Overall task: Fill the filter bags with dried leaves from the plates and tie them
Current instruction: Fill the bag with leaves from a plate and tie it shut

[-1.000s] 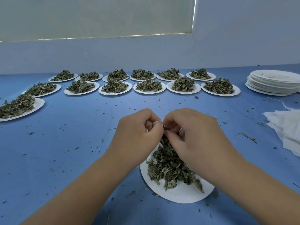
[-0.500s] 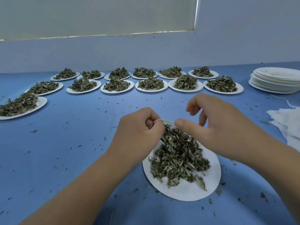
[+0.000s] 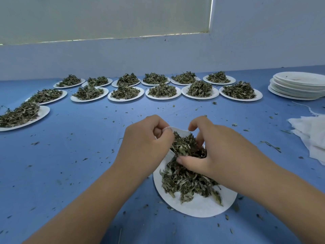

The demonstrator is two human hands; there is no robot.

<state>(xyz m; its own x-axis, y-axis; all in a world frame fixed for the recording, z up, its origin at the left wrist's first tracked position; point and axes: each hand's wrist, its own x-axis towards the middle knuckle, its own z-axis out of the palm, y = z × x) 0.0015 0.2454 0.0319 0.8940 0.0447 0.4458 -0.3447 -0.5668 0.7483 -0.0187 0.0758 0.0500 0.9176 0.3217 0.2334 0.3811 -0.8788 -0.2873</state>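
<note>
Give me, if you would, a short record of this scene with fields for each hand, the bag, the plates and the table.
Left hand: the left hand pinches the rim of the filter bag.
Right hand: the right hand curls its fingers round dried leaves over the near plate.
Bag: not yet tied.
Far plates: rows of leaf-filled plates near the wall.
Empties: stack of empty plates, far right.
Right edge: white fabric pile.
Table: blue table, strewn with leaf bits.
</note>
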